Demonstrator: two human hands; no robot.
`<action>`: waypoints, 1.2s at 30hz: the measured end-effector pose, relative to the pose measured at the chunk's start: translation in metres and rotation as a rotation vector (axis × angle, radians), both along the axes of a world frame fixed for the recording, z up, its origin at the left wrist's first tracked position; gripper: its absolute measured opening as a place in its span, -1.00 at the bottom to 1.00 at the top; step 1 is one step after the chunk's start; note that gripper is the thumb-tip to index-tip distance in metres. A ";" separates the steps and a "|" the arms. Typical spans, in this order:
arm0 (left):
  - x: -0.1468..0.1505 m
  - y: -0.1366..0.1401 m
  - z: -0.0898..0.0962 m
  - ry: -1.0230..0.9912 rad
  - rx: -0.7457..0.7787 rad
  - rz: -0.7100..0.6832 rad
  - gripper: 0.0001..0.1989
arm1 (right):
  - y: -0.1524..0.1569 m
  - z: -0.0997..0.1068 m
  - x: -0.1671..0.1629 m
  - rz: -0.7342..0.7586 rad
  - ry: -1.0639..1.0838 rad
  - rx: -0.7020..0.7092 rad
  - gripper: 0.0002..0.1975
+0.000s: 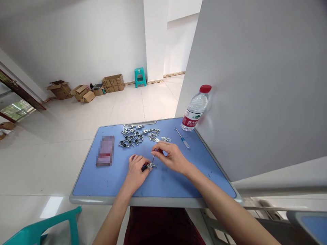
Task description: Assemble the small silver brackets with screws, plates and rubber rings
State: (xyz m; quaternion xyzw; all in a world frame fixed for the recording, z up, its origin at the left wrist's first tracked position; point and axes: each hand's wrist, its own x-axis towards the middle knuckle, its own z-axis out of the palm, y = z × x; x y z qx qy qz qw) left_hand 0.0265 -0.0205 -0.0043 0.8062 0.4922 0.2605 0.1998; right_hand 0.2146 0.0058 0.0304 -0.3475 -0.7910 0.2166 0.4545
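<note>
My left hand [138,168] is closed around a small silver metal fitting [150,166] near the front of the blue table. A dark piece shows between the fingers beside this fitting; its kind is hidden. Above it, my right hand [170,156] pinches a thin metal shaft [153,159] that points down to the fitting. The shaft's upper end is covered by the fingers. Beyond my hands lie several similar metal fittings [130,139], some with black round centres. Flat metal plates [166,139] lie just past my right hand.
A screwdriver [182,138] with a blue and clear handle lies at the right. Behind it, a red-capped water bottle [195,109] stands against a grey panel [255,85]. A blurred flat purple object [105,150] rests on the table's [89,180] left. A teal stool [51,224] stands at lower left.
</note>
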 end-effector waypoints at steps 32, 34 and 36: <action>0.000 0.000 -0.003 0.020 -0.010 0.019 -0.89 | -0.006 -0.014 -0.013 -0.155 -0.255 0.165 -0.78; 0.000 0.000 -0.002 0.016 -0.021 0.020 -0.89 | -0.006 -0.012 -0.010 -0.119 -0.284 0.169 -0.77; 0.000 0.000 -0.002 0.012 -0.025 0.014 -0.89 | -0.005 -0.009 -0.006 -0.047 -0.270 0.148 -0.76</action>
